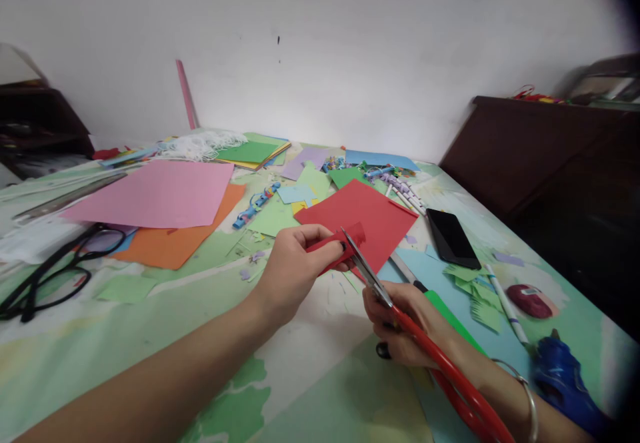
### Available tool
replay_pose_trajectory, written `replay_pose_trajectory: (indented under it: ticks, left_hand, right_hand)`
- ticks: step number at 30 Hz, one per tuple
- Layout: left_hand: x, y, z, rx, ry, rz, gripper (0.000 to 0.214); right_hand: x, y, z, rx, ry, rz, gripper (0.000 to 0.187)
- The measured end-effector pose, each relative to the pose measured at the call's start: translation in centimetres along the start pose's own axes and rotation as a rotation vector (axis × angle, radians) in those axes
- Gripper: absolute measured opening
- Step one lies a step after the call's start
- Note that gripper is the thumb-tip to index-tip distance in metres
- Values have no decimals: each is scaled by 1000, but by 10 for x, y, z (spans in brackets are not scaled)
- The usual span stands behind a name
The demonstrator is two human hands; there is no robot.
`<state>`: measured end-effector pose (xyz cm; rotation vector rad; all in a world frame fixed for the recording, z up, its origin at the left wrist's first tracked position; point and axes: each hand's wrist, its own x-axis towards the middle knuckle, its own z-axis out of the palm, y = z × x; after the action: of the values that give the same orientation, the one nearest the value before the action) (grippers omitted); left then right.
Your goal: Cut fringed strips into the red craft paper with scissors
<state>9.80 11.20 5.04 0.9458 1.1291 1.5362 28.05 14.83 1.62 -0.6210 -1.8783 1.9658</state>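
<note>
I see L hand [295, 259] pinching red strip [357, 233] btwn thumb & fingers, at R hand's 11 o'clock; R hand [413, 299] curled rnd scissors [417, 329]. Blades v. near L thumb: a slip could nick it, imo.

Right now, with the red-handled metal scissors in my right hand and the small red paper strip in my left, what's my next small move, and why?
I'd probably draw your left hand slightly back along the small red paper strip before snipping: its dark thumbnail sits right beside the silver blade tips of the red-handled metal scissors.
</note>
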Motion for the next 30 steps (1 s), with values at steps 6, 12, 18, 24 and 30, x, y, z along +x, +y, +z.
replay_pose_trajectory:
  ticks: [6,12,18,24,30]
  left_hand:
    - [1,0,0,-7,-5,-1,9]
    - [0,1,1,-13,4,-10,7]
    - [1,1,0,-15,9,-22,7]
    - [1,1,-1,5,20,-27,6]
    - [1,1,-1,1,13,-24,6]
  right_hand:
    - [1,-8,7,-7,55,53,24]
    - [1,-14,12,11,55,79,20]
    - [0,-13,11,40,50,77,23]
    - [3,-12,9,-5,66,92,24]
    - [1,-12,9,-47,68,85,23]
